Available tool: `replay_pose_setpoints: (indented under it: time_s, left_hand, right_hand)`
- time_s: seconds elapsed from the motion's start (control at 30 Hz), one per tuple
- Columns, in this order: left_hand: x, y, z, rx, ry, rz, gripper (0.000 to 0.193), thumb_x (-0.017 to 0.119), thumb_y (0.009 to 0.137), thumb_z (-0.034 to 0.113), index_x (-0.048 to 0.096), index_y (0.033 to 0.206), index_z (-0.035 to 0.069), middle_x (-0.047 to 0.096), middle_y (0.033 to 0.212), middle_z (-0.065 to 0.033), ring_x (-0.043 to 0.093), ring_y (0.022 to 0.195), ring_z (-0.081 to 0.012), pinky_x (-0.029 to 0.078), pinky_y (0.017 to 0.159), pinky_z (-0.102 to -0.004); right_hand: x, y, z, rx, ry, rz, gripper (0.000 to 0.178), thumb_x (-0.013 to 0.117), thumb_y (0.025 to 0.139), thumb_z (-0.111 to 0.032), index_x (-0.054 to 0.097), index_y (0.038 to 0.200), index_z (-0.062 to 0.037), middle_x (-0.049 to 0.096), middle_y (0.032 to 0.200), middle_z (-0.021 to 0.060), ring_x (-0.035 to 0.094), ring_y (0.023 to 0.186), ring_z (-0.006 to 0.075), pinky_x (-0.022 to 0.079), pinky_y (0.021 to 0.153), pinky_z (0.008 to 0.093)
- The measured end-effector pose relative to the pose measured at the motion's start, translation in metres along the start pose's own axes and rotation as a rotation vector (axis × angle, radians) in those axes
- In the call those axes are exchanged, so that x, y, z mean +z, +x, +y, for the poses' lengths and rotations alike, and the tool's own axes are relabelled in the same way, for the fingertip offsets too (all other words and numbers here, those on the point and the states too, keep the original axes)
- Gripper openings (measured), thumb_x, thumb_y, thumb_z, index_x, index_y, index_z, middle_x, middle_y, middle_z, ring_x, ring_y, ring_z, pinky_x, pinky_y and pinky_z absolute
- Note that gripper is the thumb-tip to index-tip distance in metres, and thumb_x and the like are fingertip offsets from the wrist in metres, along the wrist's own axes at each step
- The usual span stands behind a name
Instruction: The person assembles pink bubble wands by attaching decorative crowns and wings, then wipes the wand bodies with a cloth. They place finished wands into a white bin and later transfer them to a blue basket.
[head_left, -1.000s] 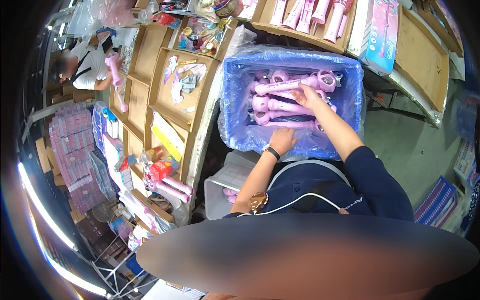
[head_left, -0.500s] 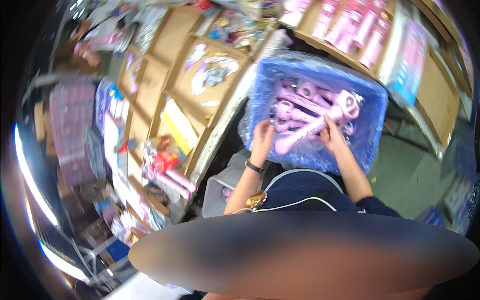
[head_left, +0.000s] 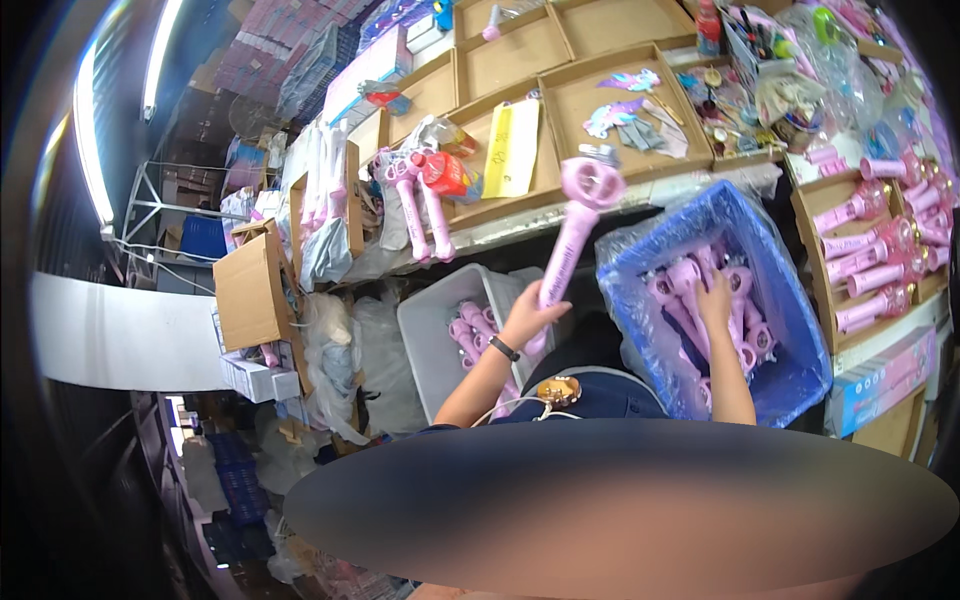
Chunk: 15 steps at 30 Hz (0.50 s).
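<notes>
My left hand point(head_left: 531, 318) is closed around the handle of a pink toy wand point(head_left: 570, 245) with a ring-shaped head, held upright between a grey bin and a blue bin. Reaching into the plastic-lined blue bin point(head_left: 797, 345), my right hand point(head_left: 716, 302) has its fingers bent around one of several pink wands point(head_left: 686, 287) lying there; its fingertips are partly hidden. More pink wands point(head_left: 470, 335) lie inside the grey bin point(head_left: 425, 345), just left of my left hand.
Cardboard trays point(head_left: 512, 55) line the workbench beyond the bins, with a yellow paper sheet point(head_left: 511, 148) and a red bag point(head_left: 447, 176) at its edge. A tray of pink wands with clear heads point(head_left: 870, 250) stands at right. An open carton point(head_left: 253, 305) is at left.
The view has swung left, bringing the grey bin into fuller sight. A wand that my right hand held is now apparently in my left, raised out of the blue bin; my right hand is deeper inside.
</notes>
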<state>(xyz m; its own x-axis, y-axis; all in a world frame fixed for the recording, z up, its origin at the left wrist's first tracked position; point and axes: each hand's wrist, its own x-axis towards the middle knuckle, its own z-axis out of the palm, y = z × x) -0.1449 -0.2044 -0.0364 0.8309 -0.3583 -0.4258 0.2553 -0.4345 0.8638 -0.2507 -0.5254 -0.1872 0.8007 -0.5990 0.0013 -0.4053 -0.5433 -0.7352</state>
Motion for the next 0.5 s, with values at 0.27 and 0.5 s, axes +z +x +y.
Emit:
replay_pose_setpoints:
  time_s: [0.27, 0.5]
  left_hand:
    - [-0.109, 0.13, -0.01, 0.071, -0.056, 0.368, 0.035, 0.068, 0.077, 0.015, 0.049, 0.101, -0.002, 0.057, 0.076, -0.0045, 0.055, 0.06, -0.0102, 0.047, 0.052, -0.0241]
    - [-0.164, 0.242, -0.028, 0.131, 0.184, 0.359, 0.05, 0.068, 0.072, 0.015, 0.045, 0.111, -0.006, 0.061, 0.087, -0.0146, 0.059, 0.071, -0.0189, 0.048, 0.062, -0.0312]
  right_hand:
    - [0.043, -0.007, 0.057, 0.436, -0.444, -0.176, 0.074, 0.07, 0.069, -0.025, 0.035, 0.131, -0.0075, 0.039, 0.127, 0.0225, 0.04, 0.118, 0.0394, 0.034, 0.096, 0.0502]
    - [0.048, 0.003, 0.045, 0.47, -0.578, -0.028, 0.052, 0.062, 0.072, -0.01, 0.043, 0.12, -0.0035, 0.046, 0.117, 0.0212, 0.048, 0.106, 0.0385, 0.042, 0.089, 0.0436]
